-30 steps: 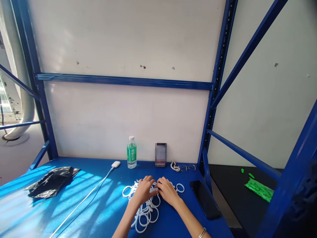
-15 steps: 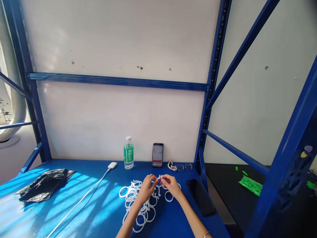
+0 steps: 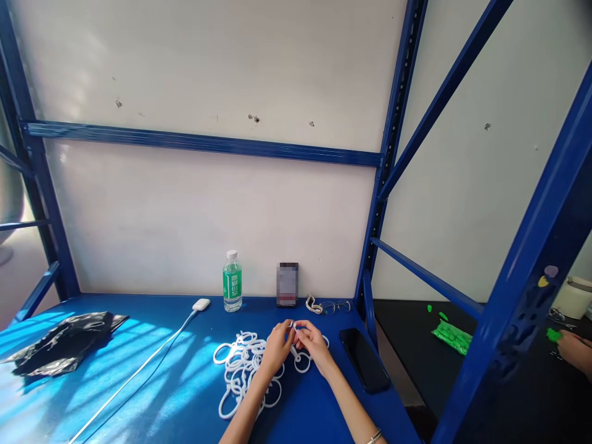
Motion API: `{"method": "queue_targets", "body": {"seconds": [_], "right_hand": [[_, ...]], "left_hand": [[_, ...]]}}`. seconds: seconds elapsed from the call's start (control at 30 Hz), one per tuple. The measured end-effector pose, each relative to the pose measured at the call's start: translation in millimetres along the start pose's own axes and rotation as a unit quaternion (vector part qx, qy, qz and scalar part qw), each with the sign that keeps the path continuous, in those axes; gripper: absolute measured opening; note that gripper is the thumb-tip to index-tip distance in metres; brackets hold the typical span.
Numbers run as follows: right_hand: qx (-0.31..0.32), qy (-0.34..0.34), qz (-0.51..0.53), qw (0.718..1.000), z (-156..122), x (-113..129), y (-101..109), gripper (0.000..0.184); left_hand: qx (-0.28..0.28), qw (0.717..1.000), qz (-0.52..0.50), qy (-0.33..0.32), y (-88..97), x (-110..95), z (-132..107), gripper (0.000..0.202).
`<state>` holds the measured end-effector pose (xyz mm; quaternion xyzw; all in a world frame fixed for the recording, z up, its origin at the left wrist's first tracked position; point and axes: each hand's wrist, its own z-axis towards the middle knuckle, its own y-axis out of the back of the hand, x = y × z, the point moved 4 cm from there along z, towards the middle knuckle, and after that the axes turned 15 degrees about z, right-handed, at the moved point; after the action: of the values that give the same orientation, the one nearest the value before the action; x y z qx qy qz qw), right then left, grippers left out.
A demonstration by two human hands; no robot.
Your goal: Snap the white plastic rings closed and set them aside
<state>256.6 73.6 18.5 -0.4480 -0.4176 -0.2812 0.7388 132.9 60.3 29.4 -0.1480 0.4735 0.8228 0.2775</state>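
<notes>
Standing phone [image 3: 287, 284] at the wall: face blurred out. Small white piece [image 3: 295, 325] pinched between left hand [image 3: 277, 346] and right hand [image 3: 313, 344]; shape too small to tell. Both hands cover part of the ring pile [image 3: 238, 365]. Black bag [image 3: 55, 342] cut by left edge. Another person's hand [image 3: 576, 353] cut by right edge. Cable [image 3: 139, 370] runs off the bottom.

Blue steel rack [image 3: 394, 123], white wall [image 3: 208, 68] behind.
Wall scuffed, few dark marks. Blue worktop [image 3: 152, 327] w/ striped sunlight on left half; black bench [image 3: 462, 401] adj. at right, diag. braces [image 3: 444, 97] above.
</notes>
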Motion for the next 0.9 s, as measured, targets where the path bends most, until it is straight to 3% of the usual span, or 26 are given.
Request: {"method": "queue_targets", "body": {"seconds": [0.13,0.33,0.6,0.73,0.9], "right_hand": [[0.017,0.012,-0.004,1.0,-4.1,11.3,-13.8,0.04],[-0.002,0.003,0.049,0.999,-24.6,18.0,-28.0,0.041],[-0.044,0.003,0.077,0.996,-62.0,24.2,-41.7,0.048],[-0.078,0.009,0.074,0.994,-80.3,25.5,-34.7,0.052],[-0.097,0.004,0.052,0.994,-99.0,11.3,-26.7,0.045]], "left_hand": [[0.004,0.999,-0.039,0.004,18.6,-4.7,-9.5,0.033],[0.064,0.994,-0.09,-0.003,44.0,-19.6,-31.5,0.05],[0.093,0.987,-0.126,-0.028,65.5,-38.8,-63.8,0.048],[0.069,0.982,-0.175,0.026,74.9,-37.4,-78.3,0.048],[0.046,0.967,-0.236,0.088,77.8,-25.3,-93.6,0.053]]}}
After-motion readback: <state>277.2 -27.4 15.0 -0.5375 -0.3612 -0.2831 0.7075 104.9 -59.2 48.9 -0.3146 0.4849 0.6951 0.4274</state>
